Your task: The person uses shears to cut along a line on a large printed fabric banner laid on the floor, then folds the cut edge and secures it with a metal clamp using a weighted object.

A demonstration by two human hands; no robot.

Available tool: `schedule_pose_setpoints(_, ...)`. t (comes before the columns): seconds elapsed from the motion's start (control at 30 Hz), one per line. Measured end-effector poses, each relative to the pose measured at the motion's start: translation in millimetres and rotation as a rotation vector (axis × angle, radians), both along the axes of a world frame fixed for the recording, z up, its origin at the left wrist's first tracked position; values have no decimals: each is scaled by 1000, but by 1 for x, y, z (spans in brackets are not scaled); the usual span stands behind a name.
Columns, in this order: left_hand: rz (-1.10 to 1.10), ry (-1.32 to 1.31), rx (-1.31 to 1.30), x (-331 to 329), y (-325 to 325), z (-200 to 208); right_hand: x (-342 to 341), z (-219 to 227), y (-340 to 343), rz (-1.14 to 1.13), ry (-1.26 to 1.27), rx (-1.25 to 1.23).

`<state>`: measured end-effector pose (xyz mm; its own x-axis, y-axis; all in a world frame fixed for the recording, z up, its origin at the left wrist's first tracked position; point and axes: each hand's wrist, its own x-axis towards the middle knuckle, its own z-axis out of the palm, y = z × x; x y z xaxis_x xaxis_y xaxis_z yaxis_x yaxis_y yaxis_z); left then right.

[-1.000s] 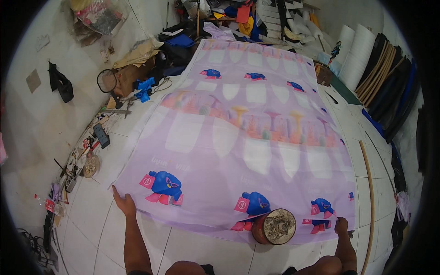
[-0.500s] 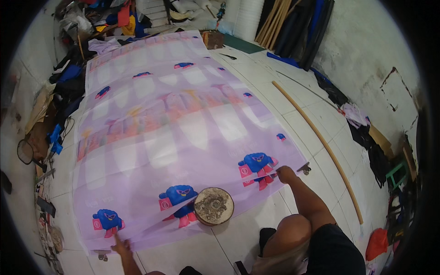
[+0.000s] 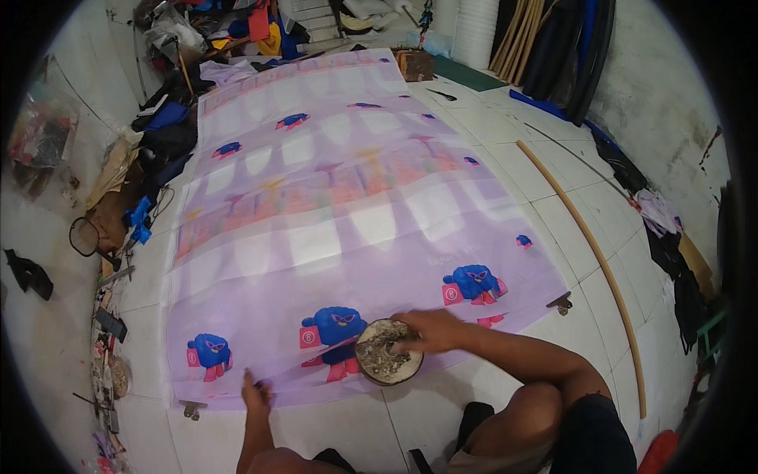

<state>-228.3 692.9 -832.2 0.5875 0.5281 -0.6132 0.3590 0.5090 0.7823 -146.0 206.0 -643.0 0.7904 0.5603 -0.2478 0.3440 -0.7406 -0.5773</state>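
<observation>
"sheet (image 3: 371,276) first: where does it lie?"

"spread over the white tiled floor (image 3: 332,423) and running far back, purple with blue and pink figures (image 3: 333,322) printed on it. some creases run across it near the close edge."

"and the right hand (image 3: 434,330)?"

"on the round block (image 3: 387,367), fingers at its far rim and thumb over the rough grey top. that grip is narrowed on the block, which is at the sheet's near edge, just right of the middle figure."

"what about the left hand (image 3: 257,391)?"

"at the near edge too, low on the left, fingers pointing forward. i cannot tell whether its grip pinches the sheet or just touches it."

"anything at the corners?"

"a metal clip (image 3: 192,409) at the near left one, and a second clip (image 3: 560,303) at the near right one."

"and off to the right?"

"a long wooden pole (image 3: 588,225) lies on the floor beside the sheet, apart from it."
</observation>
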Motion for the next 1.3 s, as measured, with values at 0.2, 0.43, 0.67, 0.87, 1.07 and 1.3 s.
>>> schedule_pose_setpoints(0.2, -177, -22, -28, 9, 8, -8, 1, -45, 54, 292, -381, -16)
schedule_pose_setpoints(0.43, -231, 47, 6, 15, -14, 4, -62, -41, 18, 382, -498, 252)
schedule_pose_setpoints(0.67, -258, 65, 343, -21, -23, -13, -137, -41, -6, 222, -244, 171)
schedule_pose_setpoints(0.87, -171, 82, 280, -14, -33, -4, -159, -30, -25, 321, 31, 44)
schedule_pose_setpoints(1.07, -238, 83, 383, -5, -30, -4, -96, -40, -59, 85, 294, 305)
schedule_pose_setpoints(1.3, -236, 93, 245, -4, -4, 16, -48, -117, -205, -669, -193, -242)
